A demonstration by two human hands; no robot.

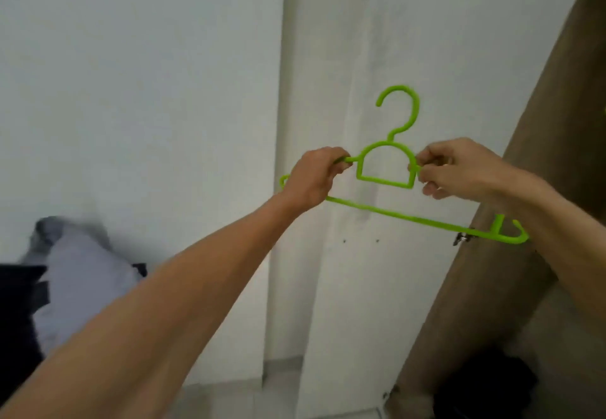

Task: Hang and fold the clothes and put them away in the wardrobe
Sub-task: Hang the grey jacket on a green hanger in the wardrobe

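- Green plastic hanger (396, 214): held up in the air at centre-right, in front of the white wall (131, 90). Hook points up, lower bar slopes down to the right. No garment on it.
- Left hand (311, 179): fingers curled round the hanger's left shoulder, just left of the central arch; the hanger's left end shows beyond the wrist.
- Right hand (459, 169): fingertips and thumb pinch the right shoulder where it meets the arch; remaining fingers curled beneath.
- Both forearms are bare and reach forward from the near edge.
- Brown panel (541, 156): leans across the right side behind the right hand; the hanger's right end overlaps it. A small metal fitting (462, 238) sits at its edge, just beside the lower bar.
- Grey garment (82, 274): lies at lower left, blurred, well apart from the hanger, with dark clothing (16, 313) beside it.
- Dark heap (485, 386): near bottom right, at the panel's foot; its kind cannot be told.
- Pale floor (229, 399): visible along the bottom edge.
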